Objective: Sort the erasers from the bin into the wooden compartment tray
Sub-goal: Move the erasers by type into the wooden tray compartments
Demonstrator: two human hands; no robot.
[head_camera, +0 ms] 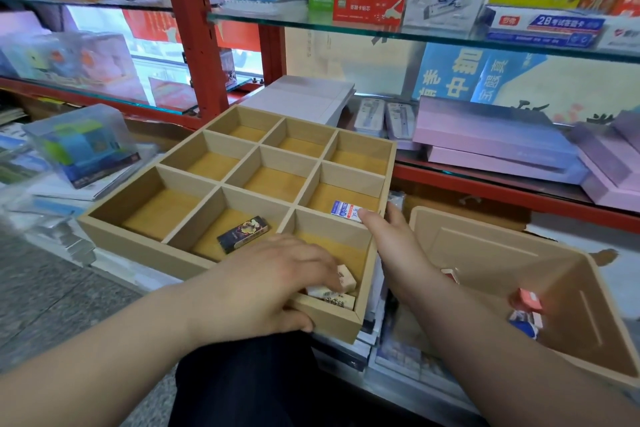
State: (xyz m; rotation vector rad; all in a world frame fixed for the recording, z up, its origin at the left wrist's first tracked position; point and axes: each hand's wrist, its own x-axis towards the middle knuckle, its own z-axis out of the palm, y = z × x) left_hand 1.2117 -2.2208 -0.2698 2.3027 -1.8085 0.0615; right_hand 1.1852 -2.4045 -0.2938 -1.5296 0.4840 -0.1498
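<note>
head view: the wooden compartment tray point(114, 218) sits mid-frame and the bin point(485, 253) at 4 o'clock, erasers point(526, 302) inside. right hand point(391, 236) pinches a white-blue eraser point(348, 213) over the tray's 3 o'clock cell, close to the divider. left hand point(277, 284) lies across beige erasers point(341, 284) in the 5 o'clock cell; i cannot tell whether it grips. a black eraser point(243, 234) lies at 6. likely slip: released this near the divider, the eraser tumbles into the beige cell.
</note>
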